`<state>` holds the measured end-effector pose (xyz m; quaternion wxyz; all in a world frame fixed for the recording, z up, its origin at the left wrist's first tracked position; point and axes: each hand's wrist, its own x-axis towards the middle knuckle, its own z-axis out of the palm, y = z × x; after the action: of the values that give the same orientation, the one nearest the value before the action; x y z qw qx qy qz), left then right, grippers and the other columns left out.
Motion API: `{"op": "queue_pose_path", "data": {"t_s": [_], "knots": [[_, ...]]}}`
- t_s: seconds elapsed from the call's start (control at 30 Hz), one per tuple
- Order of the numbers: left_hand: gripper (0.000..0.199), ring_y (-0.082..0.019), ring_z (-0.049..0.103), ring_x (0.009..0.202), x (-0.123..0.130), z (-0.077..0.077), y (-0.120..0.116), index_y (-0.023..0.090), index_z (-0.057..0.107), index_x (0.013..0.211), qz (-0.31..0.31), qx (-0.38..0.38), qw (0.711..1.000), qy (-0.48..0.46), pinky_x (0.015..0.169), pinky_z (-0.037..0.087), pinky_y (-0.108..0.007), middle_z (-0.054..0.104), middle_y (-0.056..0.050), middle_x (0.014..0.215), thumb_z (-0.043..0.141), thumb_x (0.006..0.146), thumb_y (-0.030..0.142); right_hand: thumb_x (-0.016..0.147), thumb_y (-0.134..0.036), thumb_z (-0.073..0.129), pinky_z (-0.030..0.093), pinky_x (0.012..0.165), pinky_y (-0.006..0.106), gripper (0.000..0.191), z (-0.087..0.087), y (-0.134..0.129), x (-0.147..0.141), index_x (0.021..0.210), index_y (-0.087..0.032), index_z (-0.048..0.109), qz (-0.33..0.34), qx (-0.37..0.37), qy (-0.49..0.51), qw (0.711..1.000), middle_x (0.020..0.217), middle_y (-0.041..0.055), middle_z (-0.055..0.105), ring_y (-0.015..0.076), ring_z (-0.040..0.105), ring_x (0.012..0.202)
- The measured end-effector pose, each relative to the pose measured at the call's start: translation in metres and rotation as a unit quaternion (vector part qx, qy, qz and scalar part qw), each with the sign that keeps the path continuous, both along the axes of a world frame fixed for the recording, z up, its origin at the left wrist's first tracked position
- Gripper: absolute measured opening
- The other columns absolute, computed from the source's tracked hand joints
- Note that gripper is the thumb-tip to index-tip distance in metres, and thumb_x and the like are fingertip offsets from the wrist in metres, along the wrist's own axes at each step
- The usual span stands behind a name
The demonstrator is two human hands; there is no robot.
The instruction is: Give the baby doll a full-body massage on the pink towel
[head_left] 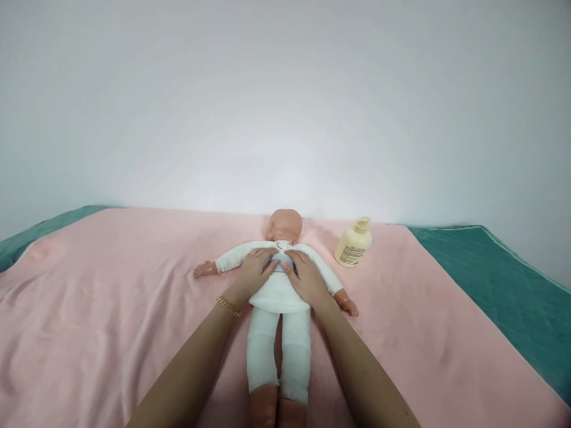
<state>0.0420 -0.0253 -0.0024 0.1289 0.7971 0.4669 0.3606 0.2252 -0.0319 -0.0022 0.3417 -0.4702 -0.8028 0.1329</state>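
A baby doll (281, 297) with a white cloth body lies stretched out, its head at the far end and its arms spread to the sides. Its bare head is turned so that no face shows. My left hand (255, 272) rests flat on the left side of the upper torso, fingers extended. On the right side of the torso lies my right hand (307, 276), also flat with fingers stretched out. Between the hands a greyish patch with dark print shows on the cloth. Both thumbs point inward over that patch, apart from each other.
A pale yellow pump bottle (354, 244) with printed text stands to the right of the doll's head. Under everything spreads a wrinkled pink blanket (134, 309). Green cloth (491, 285) shows at both sides. A plain white wall (285, 101) rises behind.
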Motion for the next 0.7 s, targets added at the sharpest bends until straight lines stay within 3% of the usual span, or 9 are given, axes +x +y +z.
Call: {"op": "queue_pose_path", "data": {"t_s": [0.7], "knots": [[0.039, -0.025, 0.048, 0.123, 0.0, -0.01, 0.008, 0.018, 0.054, 0.129, 0.008, -0.007, 1.0, 0.026, 0.104, 0.037, -0.045, 0.058, -0.01, 0.132, 0.042, 0.096, 0.035, 0.098, -0.046, 0.036, 0.031, 0.111, 0.046, 0.049, -0.003, 0.002, 0.001, 0.134, -0.015, 0.047, 0.004, -0.011, -0.017, 1.0, 0.136, 0.0147, 0.052, 0.025, 0.041, 0.131]]}}
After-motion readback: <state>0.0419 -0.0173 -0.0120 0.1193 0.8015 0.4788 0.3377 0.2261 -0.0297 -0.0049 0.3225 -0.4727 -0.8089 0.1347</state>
